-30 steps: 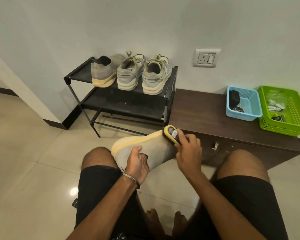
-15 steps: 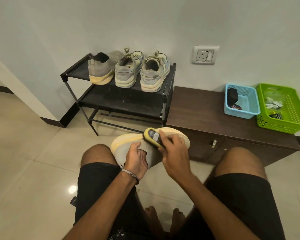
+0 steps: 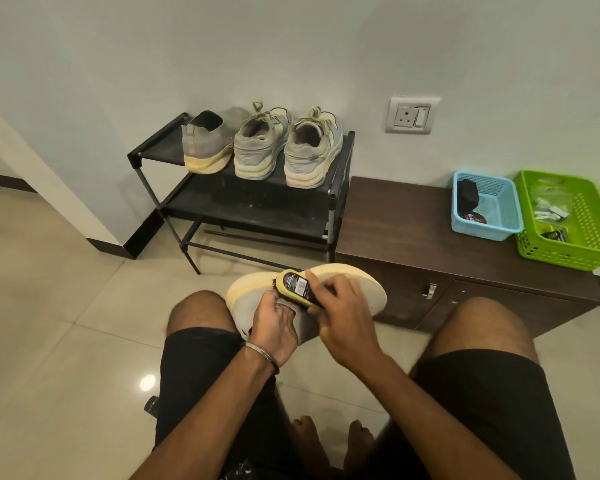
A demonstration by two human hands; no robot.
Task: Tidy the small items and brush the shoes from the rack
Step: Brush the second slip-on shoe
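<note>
On glossy tile floor (image 3: 49,323): black rack (image 3: 257,209), brown cabinet (image 3: 413,220).

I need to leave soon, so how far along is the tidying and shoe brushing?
Looks done: small items sit in the blue basket and green basket on the cabinet. In hand: the left hand holds a grey shoe while the right hand works the yellow brush on it. Possibly left: three shoes on the rack; whether they are brushed cannot be told.
</note>
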